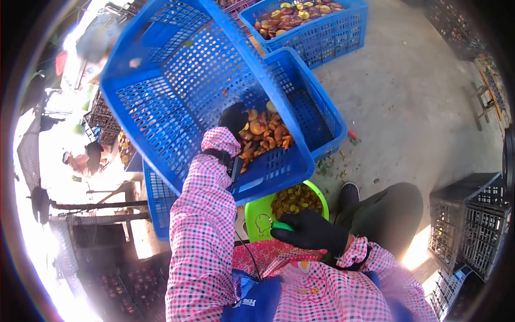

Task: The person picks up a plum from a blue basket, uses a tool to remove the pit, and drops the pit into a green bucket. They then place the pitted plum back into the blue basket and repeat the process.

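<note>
My left hand (233,119), in a black glove, reaches into a large tilted blue crate (182,64). It touches a heap of cut orange-brown fruit pieces (265,131) at the crate's lower end, and its fingers are mostly hidden. Lower down, my right hand (314,231), also black-gloved, is closed around a small green-handled knife (282,226), whose blade barely shows. Just beyond that hand stands a bright green basin (257,219) holding yellowish-brown fruit pieces (296,200), partly covered by the crate's edge.
Another blue crate (327,121) stands beneath the tilted one. Behind it, a blue crate (335,43) is full of reddish-yellow fruit. Dark crates (466,220) are stacked at right, near a small wooden stool (485,102). Scraps lie on the concrete floor (397,107). A person (88,161) is at far left.
</note>
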Available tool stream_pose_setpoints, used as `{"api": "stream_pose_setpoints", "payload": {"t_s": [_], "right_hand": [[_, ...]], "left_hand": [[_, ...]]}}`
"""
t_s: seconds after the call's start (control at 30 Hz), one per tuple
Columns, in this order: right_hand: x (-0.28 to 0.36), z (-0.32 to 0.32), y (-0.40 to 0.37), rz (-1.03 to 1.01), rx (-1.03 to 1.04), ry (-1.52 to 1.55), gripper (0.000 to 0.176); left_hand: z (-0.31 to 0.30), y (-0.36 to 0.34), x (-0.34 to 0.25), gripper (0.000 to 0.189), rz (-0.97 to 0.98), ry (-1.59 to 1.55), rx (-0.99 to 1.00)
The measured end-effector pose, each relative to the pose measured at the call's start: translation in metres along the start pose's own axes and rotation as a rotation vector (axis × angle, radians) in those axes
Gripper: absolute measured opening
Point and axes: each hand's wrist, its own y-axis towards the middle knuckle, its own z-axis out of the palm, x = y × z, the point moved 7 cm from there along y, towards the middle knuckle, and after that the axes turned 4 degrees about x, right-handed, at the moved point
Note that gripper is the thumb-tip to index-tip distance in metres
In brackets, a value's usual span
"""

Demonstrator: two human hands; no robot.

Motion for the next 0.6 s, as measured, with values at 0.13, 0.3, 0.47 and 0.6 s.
{"api": "stream_pose_setpoints", "payload": {"t_s": [0.13, 0.3, 0.47, 0.6], "right_hand": [[0.000, -0.011, -0.001, -0.056, -0.110, 0.122, 0.027], [0.000, -0.019, 0.002, 0.035, -0.222, 0.052, 0.031], [-0.001, -0.024, -0.001, 0.031, -0.435, -0.028, 0.032], [0.002, -0.029, -0.001, 0.097, -0.494, 0.071, 0.030]], "left_hand": [[0.043, 0.014, -0.002, 0.039, 0.005, 0.059, 0.146], [0.014, -0.018, -0.002, 0.041, -0.028, 0.129, 0.199], [-0.063, -0.105, -0.070, 0.039, -0.077, -1.018, 0.309], [-0.078, -0.201, -0.109, 0.041, -0.193, -1.388, 0.311]]}}
